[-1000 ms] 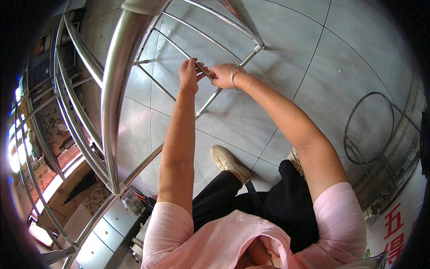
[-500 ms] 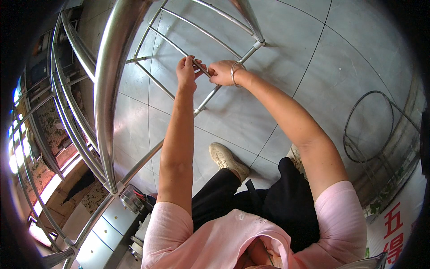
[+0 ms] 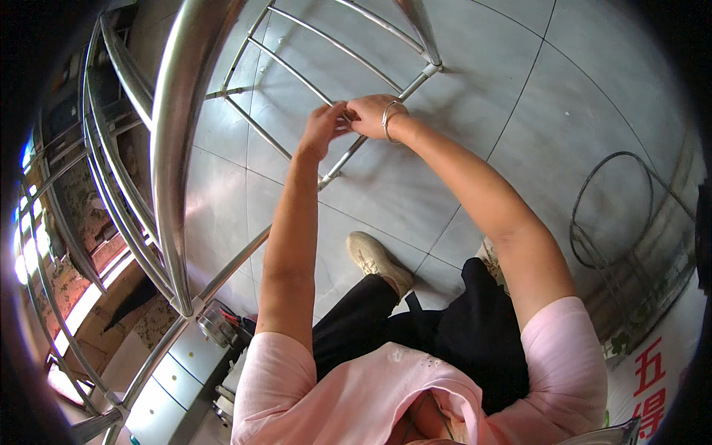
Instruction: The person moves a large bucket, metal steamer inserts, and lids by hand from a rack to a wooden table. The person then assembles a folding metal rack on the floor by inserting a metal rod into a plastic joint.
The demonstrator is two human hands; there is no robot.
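Observation:
Both my arms reach forward to a silvery metal rack of tubes, low over the tiled floor. One of its thin crossbars, a metal rod point(image 3: 291, 72), runs down into my hands from the far left. My left hand point(image 3: 323, 130) is closed around the near end of this rod, its fingertips against my right hand. My right hand point(image 3: 375, 116), with a bracelet point(image 3: 386, 122) at the wrist, has its fingers curled at the same rod end, just over the thicker side rail point(image 3: 348, 157). The joint between rod and rail is hidden by my fingers.
Thick upright tubes point(image 3: 169, 148) of the frame rise close on my left. Near my left elbow are a drawer unit point(image 3: 167, 386) and a round metal part point(image 3: 215, 326). A dark cable loop point(image 3: 572, 215) lies at the right, above a white sack point(image 3: 653, 378).
My left hand has slid right and slightly nearer along the rod, and now meets my right hand. The right hand stays in nearly the same place.

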